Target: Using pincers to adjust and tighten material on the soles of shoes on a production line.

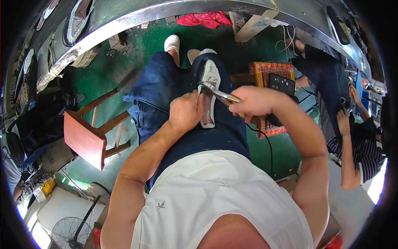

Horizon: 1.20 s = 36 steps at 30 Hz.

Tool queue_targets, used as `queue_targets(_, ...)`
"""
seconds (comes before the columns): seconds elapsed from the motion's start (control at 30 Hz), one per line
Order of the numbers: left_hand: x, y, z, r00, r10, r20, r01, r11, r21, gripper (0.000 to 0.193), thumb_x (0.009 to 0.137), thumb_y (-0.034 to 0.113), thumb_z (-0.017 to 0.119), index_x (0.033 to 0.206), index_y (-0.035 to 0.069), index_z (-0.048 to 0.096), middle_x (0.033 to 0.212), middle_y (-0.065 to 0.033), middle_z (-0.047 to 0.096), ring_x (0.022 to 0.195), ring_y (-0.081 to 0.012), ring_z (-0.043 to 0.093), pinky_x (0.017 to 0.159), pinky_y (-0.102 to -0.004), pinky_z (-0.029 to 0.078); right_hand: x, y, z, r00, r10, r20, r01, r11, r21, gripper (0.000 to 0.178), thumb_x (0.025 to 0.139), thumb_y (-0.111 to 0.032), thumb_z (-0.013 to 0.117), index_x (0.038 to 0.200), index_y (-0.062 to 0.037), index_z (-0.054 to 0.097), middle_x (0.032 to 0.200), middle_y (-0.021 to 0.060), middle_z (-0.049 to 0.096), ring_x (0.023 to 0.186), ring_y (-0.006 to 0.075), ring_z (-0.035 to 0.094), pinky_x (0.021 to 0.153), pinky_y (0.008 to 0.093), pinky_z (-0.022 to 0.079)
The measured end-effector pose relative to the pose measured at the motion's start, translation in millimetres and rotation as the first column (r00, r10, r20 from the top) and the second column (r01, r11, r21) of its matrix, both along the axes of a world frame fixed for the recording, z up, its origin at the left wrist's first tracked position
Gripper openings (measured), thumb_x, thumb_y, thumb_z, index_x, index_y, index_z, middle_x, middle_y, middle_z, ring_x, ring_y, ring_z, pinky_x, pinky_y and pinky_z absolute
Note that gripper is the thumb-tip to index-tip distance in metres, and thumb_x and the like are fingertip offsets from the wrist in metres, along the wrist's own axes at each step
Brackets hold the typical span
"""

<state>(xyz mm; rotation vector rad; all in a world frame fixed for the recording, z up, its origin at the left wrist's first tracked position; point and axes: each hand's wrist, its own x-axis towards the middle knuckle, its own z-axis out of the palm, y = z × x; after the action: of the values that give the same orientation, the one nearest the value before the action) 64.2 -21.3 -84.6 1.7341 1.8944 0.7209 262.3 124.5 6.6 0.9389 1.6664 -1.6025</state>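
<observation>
A shoe (211, 74) lies bottom up along my right thigh, toe pointing away from me. Its underside is pale at the front and brown toward the heel, with a white edge running round it and black upper showing at the left of the toe. Fingers of my left hand (185, 112) are closed against the shoe's left edge near its middle. My right hand (258, 101) is wrapped round the handles of metal pincers (222, 94). The pincers' curved jaws touch the shoe's left edge, just beyond my left fingertips; whether they grip the material cannot be made out.
A metal-edged bench (137, 21) curves across the far side, bearing more shoes (78, 23). A reddish stool (85, 139) stands at left. On the right, a phone (282, 84) rests on a beaded seat (261, 74); beyond sits a co-worker (348, 137). A fan (72, 232) stands lower left.
</observation>
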Motion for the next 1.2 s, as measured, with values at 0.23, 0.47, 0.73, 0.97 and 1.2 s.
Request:
queue_targets(0.23,4,-1,-75,0.050,0.402,0.914,-0.091,0.914,-0.396,0.050,0.110,0.039,0.041,0.147,0.005,0.048,0.141,-0.0154,0.056,0.129,-0.0250,0.054,0.107,-0.0372,0.043,-32,16,-4,0.919,0.386,0.082,-0.390,0.859,0.330,0.031,0.098,-0.027,0.058,0.093,0.0031,0.065,0.079,0.0180,0.069,0.074,0.0324,0.068,0.071,0.0445,0.053)
queue_targets(0.47,-5,4,-62,0.039,0.383,0.923,-0.047,0.923,-0.381,0.073,0.107,0.051,0.044,0.162,0.010,0.019,0.155,-0.0091,0.042,0.140,-0.0211,0.043,0.117,-0.0347,0.035,-18,-53,-72,0.974,0.013,-0.227,0.113,0.838,0.533,0.028,0.097,-0.026,0.062,0.093,0.0022,0.063,0.087,0.0272,0.067,0.089,0.0476,0.065,0.079,0.0526,0.051)
queue_targets(0.73,1,7,-68,0.178,0.398,0.900,-0.140,0.916,-0.377,0.069,0.106,0.042,0.053,0.162,0.012,0.025,0.147,-0.0079,0.051,0.131,-0.0173,0.049,0.111,-0.0307,0.039,-16,-66,-74,0.949,-0.250,-0.194,0.298,0.913,0.280,0.032,0.098,-0.029,0.063,0.093,0.0024,0.062,0.086,0.0209,0.069,0.078,0.0332,0.069,0.073,0.0442,0.053)
queue_targets(0.97,6,14,-62,0.215,0.392,0.894,-0.130,0.919,-0.372,0.070,0.105,0.040,0.057,0.161,0.013,0.026,0.144,-0.0084,0.054,0.127,-0.0181,0.053,0.107,-0.0317,0.044,-1,-44,-92,0.868,-0.492,-0.066,0.473,0.860,-0.189,0.030,0.102,-0.031,0.061,0.091,-0.0034,0.062,0.076,0.0063,0.065,0.058,0.0099,0.058,0.044,0.0236,0.041)
queue_targets(1.2,5,26,-64,0.206,0.510,0.835,-0.124,0.860,-0.495,0.075,0.101,0.043,0.062,0.157,0.003,0.032,0.137,-0.0138,0.059,0.121,-0.0204,0.059,0.100,-0.0326,0.049,16,-58,-132,0.642,-0.766,0.013,0.607,0.499,-0.619,0.031,0.102,-0.032,0.062,0.110,-0.0027,0.060,0.086,0.0053,0.066,0.070,0.0127,0.067,0.044,0.0184,0.039)
